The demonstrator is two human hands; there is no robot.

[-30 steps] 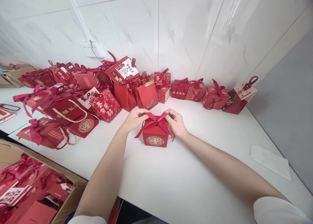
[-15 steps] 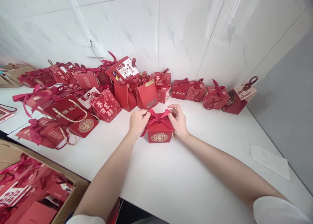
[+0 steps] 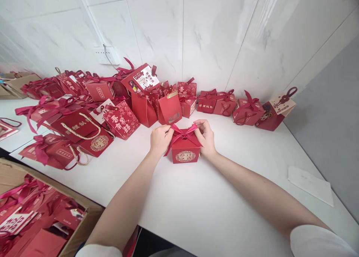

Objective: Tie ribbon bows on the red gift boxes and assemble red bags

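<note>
Crimson ribbon, tied in a bow, spreads left to right across the top of a small red box, held at both loops. On the left loop, the left hand has thumb and forefinger pinched together, its other fingers curled in toward the palm. On the right loop, the right hand has its thumb and fingers closed at the ribbon's end, with the forefinger arched above; the exact contact is partly hidden. Between the hands, the box sits upright on the white tabletop, its gold medallion facing the person; the bow's long axis runs sideways, while the box's longest side cannot be told. White surface runs from the box to the table's near edge, and rightward as far as a flat white sheet near the grey panel. Behind, red gift boxes line the tiled wall; more crowd the left side, and an open carton stands against the near-left edge.
</note>
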